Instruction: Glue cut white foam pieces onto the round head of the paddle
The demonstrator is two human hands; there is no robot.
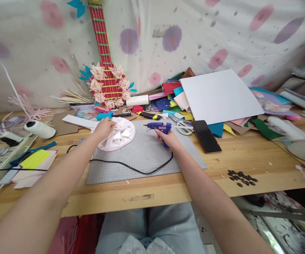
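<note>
My right hand (168, 138) is wrapped round a blue hot glue gun (159, 126), its nozzle pointing left and a glue stick out of its back. My left hand (105, 129) is at the left side of a round pink-edged piece (120, 137) covered with white folded paper bits. The fingers of this hand are bent together over the white paper; whether they pinch a bit is hidden. A white strip (78, 121) reaches left from the round piece. Both hands are above a grey cutting mat (144, 155), and the gun's black cord (131, 167) curves across it.
A red paper guitar (105, 60) with pink flowers leans at the back. White-handled scissors (184, 130), a black phone (206, 136) and a large white board (221, 95) lie to the right. Dark oval pieces (242, 178) sit near the front edge; a yellow-black cutter (149, 115) lies behind the mat.
</note>
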